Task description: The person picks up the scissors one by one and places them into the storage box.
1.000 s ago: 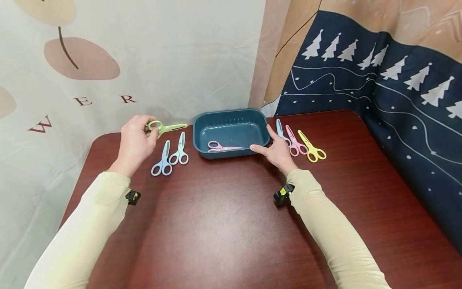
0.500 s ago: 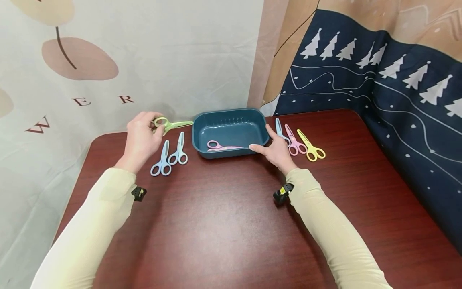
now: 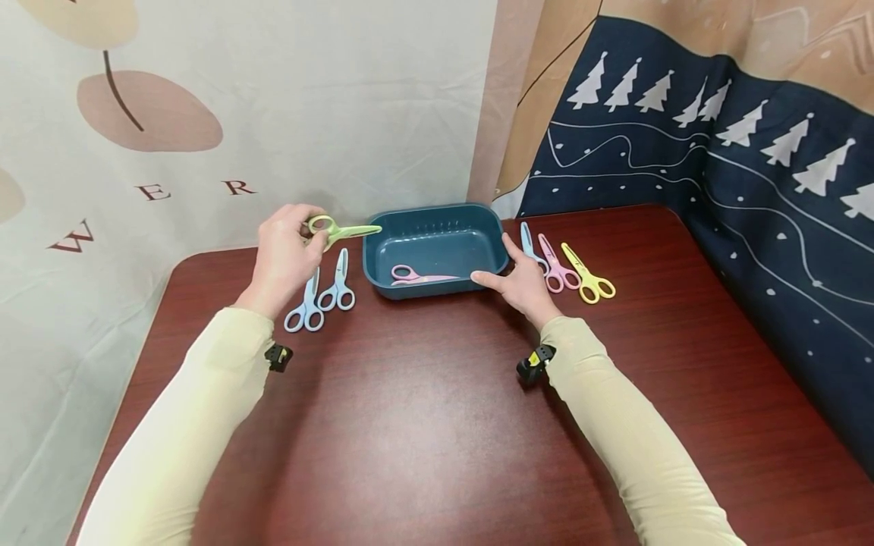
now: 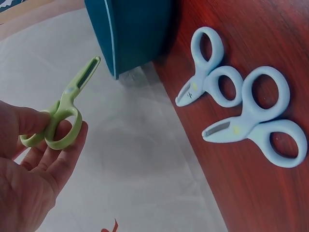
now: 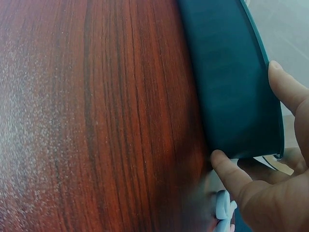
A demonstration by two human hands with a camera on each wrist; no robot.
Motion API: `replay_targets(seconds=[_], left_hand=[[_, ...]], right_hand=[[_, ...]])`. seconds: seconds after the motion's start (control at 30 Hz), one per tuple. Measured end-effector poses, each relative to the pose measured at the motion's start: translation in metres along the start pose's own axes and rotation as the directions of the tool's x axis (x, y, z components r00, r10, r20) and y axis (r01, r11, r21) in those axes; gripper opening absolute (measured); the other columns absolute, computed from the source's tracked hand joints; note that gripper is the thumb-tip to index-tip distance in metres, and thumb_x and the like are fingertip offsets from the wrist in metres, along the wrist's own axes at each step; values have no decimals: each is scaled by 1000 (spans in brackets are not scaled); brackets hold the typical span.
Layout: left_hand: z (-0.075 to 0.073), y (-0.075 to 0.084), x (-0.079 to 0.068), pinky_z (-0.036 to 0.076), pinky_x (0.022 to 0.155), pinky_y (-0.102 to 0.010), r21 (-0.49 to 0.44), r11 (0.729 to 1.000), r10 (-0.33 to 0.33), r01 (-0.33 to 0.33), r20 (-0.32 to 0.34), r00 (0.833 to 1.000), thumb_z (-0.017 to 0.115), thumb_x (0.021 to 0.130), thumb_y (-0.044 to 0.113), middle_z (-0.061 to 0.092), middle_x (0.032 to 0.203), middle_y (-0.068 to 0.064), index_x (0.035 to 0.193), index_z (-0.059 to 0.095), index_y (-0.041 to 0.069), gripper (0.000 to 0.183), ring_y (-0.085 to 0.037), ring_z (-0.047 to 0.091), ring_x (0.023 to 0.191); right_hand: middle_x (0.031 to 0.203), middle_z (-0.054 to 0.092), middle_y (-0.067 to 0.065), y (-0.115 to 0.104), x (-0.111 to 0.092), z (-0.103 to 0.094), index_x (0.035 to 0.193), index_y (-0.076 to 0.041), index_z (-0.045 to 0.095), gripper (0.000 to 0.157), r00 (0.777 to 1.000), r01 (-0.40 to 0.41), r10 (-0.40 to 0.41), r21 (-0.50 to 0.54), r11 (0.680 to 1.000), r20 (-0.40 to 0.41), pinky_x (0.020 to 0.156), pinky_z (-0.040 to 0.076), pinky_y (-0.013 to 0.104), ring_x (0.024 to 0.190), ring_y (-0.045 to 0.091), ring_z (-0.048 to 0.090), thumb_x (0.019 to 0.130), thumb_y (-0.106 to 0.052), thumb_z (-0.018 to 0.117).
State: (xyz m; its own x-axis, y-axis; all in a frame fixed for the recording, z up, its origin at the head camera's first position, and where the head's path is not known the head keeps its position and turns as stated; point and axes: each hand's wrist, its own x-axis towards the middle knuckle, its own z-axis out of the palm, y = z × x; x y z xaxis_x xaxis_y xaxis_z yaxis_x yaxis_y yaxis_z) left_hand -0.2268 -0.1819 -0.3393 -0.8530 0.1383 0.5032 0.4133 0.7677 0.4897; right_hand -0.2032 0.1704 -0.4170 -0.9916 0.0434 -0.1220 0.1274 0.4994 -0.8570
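Scissors (image 3: 346,231) of lime-green plastic, pinched by left grip (image 3: 288,249); right grip (image 3: 523,287), spread, touches rectangular teal plastic tub (image 3: 440,246); red letters (image 3: 152,192): "W E R".

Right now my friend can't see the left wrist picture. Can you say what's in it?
A left hand holds light green scissors by the handles, below and left of a dark teal tub. Two pairs of pale blue scissors lie on a reddish-brown table.
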Motion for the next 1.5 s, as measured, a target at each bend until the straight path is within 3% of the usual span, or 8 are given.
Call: replay_targets(seconds=[0.9, 1.23, 1.5], left_hand=[[18, 29, 19, 53, 86, -48, -61, 997, -37, 43, 88, 995, 62, 96, -2, 66, 107, -22, 114, 71, -3, 20, -36, 65, 92], [25, 36, 30, 50, 85, -48, -68, 998, -8, 15, 99, 995, 62, 95, -2, 67, 105, -24, 112, 72, -3, 20, -36, 66, 91], [32, 40, 36, 48, 89, -49, -63, 998, -21, 32, 170, 985, 67, 95, -1, 66, 107, -24, 117, 71, -4, 23, -37, 62, 92]], right_hand=[[169, 27, 10, -1, -2, 1, 166, -14, 23, 99, 1000, 2, -2, -8, 1000, -2, 124, 26, 52, 155, 33, 27, 90, -36, 82], [169, 27, 11, 0, -1, 0, 166, -13, 23, 98, 1000, 11, -11, -11, 1000, 0, 125, 25, 52, 155, 32, 27, 90, -35, 82], [170, 27, 10, 0, -2, 1, 166, -13, 23, 98, 1000, 10, -10, -10, 1000, -1, 125, 25, 51, 156, 31, 27, 90, -36, 81]])
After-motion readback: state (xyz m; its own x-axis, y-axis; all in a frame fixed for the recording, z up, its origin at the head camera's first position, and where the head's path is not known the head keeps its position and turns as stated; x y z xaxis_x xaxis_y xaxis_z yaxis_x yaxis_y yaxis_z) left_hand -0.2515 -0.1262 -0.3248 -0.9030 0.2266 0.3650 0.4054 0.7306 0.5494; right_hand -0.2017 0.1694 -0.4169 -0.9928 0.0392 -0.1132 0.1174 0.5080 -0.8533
